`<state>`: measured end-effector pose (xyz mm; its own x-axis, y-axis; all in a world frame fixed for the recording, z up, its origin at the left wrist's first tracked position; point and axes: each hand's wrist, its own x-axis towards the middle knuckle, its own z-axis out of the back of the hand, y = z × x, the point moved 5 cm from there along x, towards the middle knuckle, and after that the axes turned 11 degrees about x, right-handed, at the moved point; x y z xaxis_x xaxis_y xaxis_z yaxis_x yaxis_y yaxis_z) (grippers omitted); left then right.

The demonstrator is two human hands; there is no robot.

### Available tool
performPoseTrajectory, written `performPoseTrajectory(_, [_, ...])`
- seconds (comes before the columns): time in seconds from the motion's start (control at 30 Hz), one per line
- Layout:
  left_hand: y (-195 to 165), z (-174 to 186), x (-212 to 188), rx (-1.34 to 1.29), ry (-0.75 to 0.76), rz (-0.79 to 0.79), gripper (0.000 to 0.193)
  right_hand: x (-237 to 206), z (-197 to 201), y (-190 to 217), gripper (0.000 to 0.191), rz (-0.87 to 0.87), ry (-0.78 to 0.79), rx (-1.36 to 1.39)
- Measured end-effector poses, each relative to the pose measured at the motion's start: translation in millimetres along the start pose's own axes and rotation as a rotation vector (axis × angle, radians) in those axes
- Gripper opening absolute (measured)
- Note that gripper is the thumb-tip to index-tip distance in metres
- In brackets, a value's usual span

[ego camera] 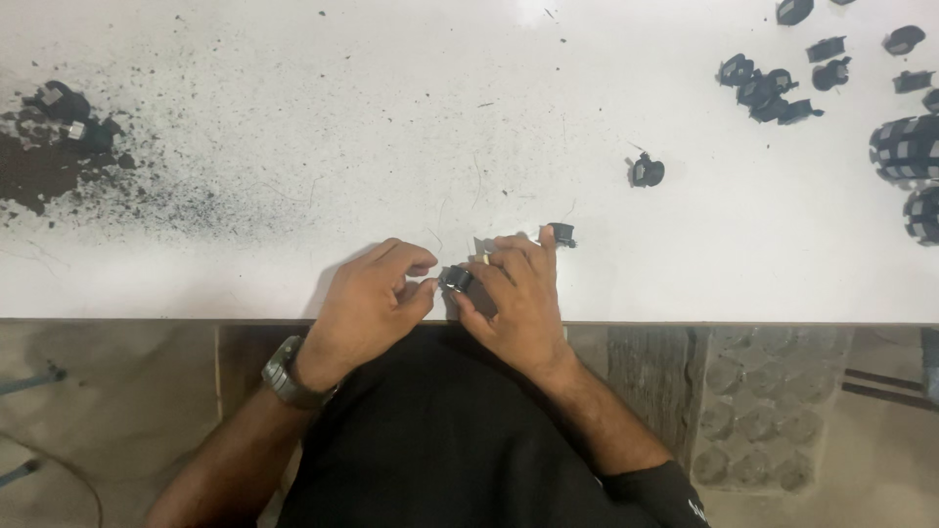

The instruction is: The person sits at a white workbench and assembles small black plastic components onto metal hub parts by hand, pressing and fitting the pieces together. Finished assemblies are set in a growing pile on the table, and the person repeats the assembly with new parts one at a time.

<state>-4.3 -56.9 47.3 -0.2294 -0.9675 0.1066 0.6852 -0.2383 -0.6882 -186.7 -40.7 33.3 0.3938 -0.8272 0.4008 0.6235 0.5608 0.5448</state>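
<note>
- Your left hand (370, 298) sits at the near edge of the bench (293, 196), a watch (286, 374) on its wrist. Its fingers are curled in, and its thumb and forefinger tip pinch the left end of the small black part (457, 279).
- Your right hand (520, 293) lies just beside it, fingers bent over the same small black part. That grip closes on the part's right side, so the part sits between your two hands, held from both ends, just above the bench's near edge.
- Most of the part is hidden under your right fingers; only its left end shows, with a pale glint on it.
- Just past your right fingertips a second black piece (561, 234) is at the tip of your forefinger; whether the finger touches it, you cannot tell.
- Further out, a lone round black piece (646, 171) lies on the bench, well apart from both hands.
- Far right, a scatter of black pieces (768, 90) lies near two stacked black-and-white rolls (905, 147).
- Far left, dark powder (44, 166) is spread across the white surface, with a small dark lump (61, 103) in it.
</note>
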Motion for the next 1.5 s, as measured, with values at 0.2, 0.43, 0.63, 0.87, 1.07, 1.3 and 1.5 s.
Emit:
performPoseTrajectory(0.2, [11,-13,10,-0.026,0.205,0.076,0.011,-1,-1,1,0.045,-0.005,0.0,0.013])
performPoseTrajectory(0.43, [19,-26,9,-0.125,0.274,0.169,0.008,-24,-3,3,0.026,0.05,-0.164,0.202])
performPoseTrajectory(0.63, [16,-34,8,-0.164,0.215,0.132,0.006,-34,-13,0,0.028,0.061,-0.185,0.34])
performPoseTrajectory(0.87, [17,-36,6,-0.186,0.16,0.108,0.007,-31,-16,1,0.034,0.068,-0.173,0.262])
performPoseTrajectory(1.07, [18,-36,7,-0.148,0.161,0.085,0.006,-28,-15,2,0.035,0.07,-0.142,0.244])
performPoseTrajectory(1.3, [19,-38,5,-0.147,0.097,0.053,0.005,-22,-12,8,0.038,0.07,-0.141,0.202])
performPoseTrajectory(1.5, [12,-35,5,-0.187,0.108,0.051,0.004,-25,-9,7,0.037,0.057,-0.116,0.191])
